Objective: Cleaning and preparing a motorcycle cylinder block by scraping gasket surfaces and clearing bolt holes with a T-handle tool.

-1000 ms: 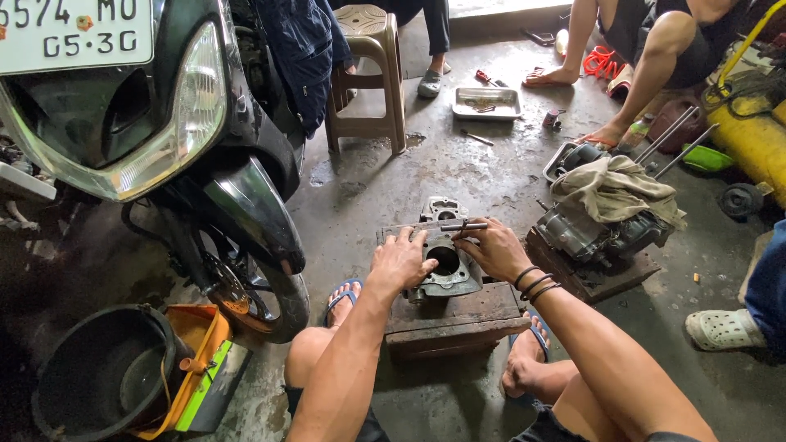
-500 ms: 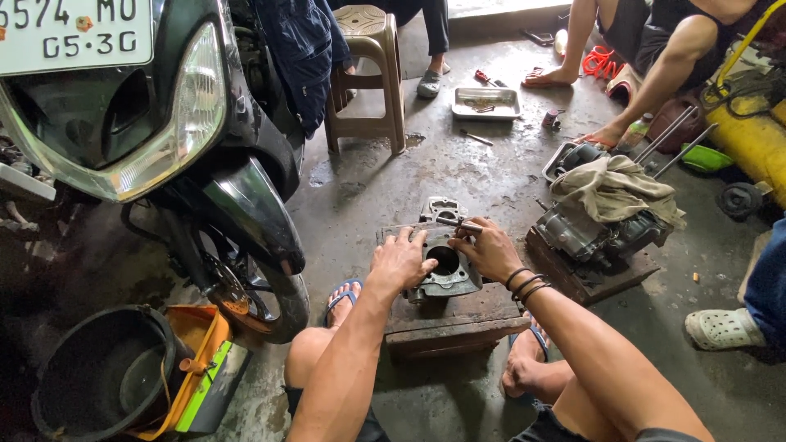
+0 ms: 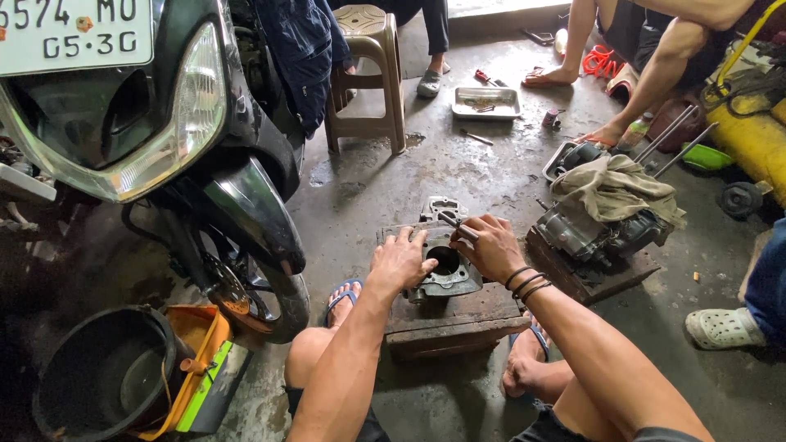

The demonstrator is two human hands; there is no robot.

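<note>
Dull grey cast-metal cylinder (image 3: 446,266) on a rough, grimy wooden block (image 3: 458,323); wet, matt concrete floor (image 3: 426,176); glossy black plastic scooter fairing (image 3: 246,205); crumpled cloth rag (image 3: 614,188); matt plastic stool (image 3: 366,78).

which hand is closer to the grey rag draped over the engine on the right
Right. The right hand, holding a thin metal tool over the grey metal cylinder block, sits on the side toward the grey rag. The left hand rests on the block's far side.

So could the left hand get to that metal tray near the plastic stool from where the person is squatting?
Probably not without moving. The left hand rests on the engine cylinder on the wooden block, while the metal tray lies well beyond it across bare wet floor. Nothing blocks the way; it just looks too far.
</note>
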